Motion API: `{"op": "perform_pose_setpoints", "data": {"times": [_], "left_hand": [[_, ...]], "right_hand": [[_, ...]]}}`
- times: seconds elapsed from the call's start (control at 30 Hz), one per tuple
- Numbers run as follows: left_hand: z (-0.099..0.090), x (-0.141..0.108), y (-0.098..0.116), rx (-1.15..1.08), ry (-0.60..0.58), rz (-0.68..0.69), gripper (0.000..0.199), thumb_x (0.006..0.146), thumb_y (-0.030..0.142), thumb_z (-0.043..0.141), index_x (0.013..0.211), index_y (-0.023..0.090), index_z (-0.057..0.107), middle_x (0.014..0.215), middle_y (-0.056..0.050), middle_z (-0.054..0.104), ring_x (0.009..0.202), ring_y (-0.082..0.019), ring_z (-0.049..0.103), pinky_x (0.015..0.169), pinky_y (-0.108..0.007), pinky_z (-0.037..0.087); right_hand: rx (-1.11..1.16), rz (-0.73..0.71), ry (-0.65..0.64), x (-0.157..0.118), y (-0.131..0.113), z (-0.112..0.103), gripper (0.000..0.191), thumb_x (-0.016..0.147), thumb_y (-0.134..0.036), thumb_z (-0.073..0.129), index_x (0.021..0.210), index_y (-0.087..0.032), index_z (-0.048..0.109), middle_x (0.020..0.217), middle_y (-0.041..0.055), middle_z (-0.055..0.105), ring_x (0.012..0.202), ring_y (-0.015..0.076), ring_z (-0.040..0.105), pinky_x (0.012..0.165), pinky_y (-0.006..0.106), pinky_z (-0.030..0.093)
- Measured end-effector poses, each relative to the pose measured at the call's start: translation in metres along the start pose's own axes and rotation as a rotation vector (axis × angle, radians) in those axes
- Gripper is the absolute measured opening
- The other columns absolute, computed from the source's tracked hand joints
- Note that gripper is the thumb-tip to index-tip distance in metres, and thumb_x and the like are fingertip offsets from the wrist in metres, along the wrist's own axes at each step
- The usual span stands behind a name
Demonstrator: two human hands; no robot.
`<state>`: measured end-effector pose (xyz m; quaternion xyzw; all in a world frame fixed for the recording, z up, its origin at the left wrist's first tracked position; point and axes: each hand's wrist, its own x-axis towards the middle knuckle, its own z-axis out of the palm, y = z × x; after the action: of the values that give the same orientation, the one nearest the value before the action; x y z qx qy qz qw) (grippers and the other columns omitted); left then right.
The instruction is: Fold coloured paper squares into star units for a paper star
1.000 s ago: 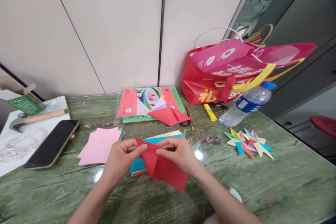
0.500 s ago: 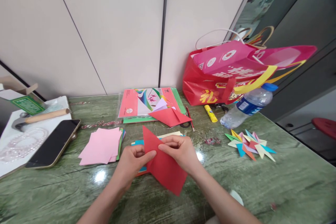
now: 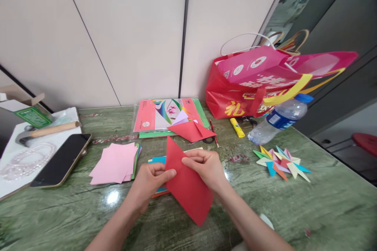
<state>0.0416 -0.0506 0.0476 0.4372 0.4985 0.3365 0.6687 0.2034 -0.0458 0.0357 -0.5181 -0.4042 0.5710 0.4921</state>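
Note:
A folded sheet of red paper (image 3: pixel 190 188) is held up over the green table, one pointed corner upward and another down toward me. My left hand (image 3: pixel 151 182) pinches its left edge between thumb and fingers. At its upper right edge, my right hand (image 3: pixel 206 166) grips the paper the same way. Beneath it lies a stack of coloured sheets (image 3: pixel 159 160), mostly hidden, with blue and orange edges showing. Farther back, a red folded paper piece (image 3: pixel 191 130) rests partly on a paper pack (image 3: pixel 147 115).
Pink sheets (image 3: pixel 114 164), a phone (image 3: pixel 61 160) and a hammer (image 3: pixel 54 129) are at left. Folded colourful stars (image 3: pixel 282 162), a bottle (image 3: pixel 279 119), a yellow glue stick (image 3: pixel 237 127) and a red bag (image 3: pixel 220 96) stand or lie at right.
The red paper has turned a little in my hands and shifted slightly right, its top corner higher and its lower corner farther down. Both hands keep their pinch.

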Motion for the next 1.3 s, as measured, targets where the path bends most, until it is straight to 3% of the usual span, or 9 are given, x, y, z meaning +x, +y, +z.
{"op": "perform_pose_setpoints", "data": {"times": [0.17,0.43,0.7,0.83,1.0,1.3], "left_hand": [[0.000,-0.001,0.000,0.004,-0.056,-0.006,0.025,0.063,0.038,0.068,0.063,0.013,0.066,0.061,-0.003,0.069,0.063,-0.018,0.061,0.063,-0.028,0.047],[0.001,-0.001,-0.002,0.051,0.053,0.052,0.028,0.062,0.037,0.068,0.050,0.014,0.060,0.050,0.000,0.063,0.049,-0.013,0.054,0.053,-0.025,0.044],[-0.005,-0.003,0.007,0.033,-0.145,0.034,0.024,0.064,0.034,0.069,0.076,0.014,0.069,0.071,-0.005,0.071,0.066,-0.019,0.062,0.068,-0.030,0.047],[-0.006,-0.002,0.006,0.076,-0.064,0.035,0.026,0.064,0.037,0.068,0.066,0.012,0.067,0.063,-0.005,0.069,0.059,-0.018,0.060,0.059,-0.027,0.046],[-0.006,-0.001,0.004,0.115,0.004,0.065,0.030,0.065,0.040,0.065,0.054,0.012,0.064,0.054,-0.002,0.065,0.049,-0.014,0.054,0.049,-0.023,0.040],[-0.008,-0.003,0.010,0.062,-0.063,0.045,0.017,0.064,0.032,0.068,0.064,0.015,0.068,0.058,-0.001,0.067,0.059,-0.016,0.059,0.060,-0.025,0.046]], "right_hand": [[0.075,0.009,0.035,0.003,0.002,-0.005,0.034,0.051,-0.038,0.077,0.073,-0.015,0.067,0.066,0.0054,0.071,0.055,0.0176,0.063,0.051,0.026,0.047],[0.099,-0.008,0.042,0.003,0.004,-0.002,0.031,0.053,-0.037,0.076,0.075,-0.016,0.067,0.066,0.0049,0.071,0.052,0.0159,0.062,0.050,0.025,0.047],[0.086,0.040,-0.035,-0.001,0.002,0.001,0.032,0.052,-0.038,0.076,0.074,-0.016,0.068,0.066,0.0046,0.071,0.053,0.0174,0.063,0.051,0.026,0.048],[0.092,0.068,-0.096,-0.003,0.002,0.004,0.026,0.053,-0.036,0.076,0.070,-0.018,0.068,0.064,0.0030,0.071,0.054,0.0170,0.064,0.052,0.026,0.048],[0.061,0.060,-0.080,-0.003,0.002,0.005,0.026,0.051,-0.036,0.076,0.068,-0.018,0.068,0.061,0.0019,0.070,0.053,0.0172,0.063,0.051,0.026,0.048],[0.026,0.067,-0.091,-0.002,0.001,0.005,0.022,0.051,-0.034,0.076,0.065,-0.019,0.067,0.058,-0.0005,0.069,0.050,0.0149,0.061,0.048,0.024,0.044]]}}
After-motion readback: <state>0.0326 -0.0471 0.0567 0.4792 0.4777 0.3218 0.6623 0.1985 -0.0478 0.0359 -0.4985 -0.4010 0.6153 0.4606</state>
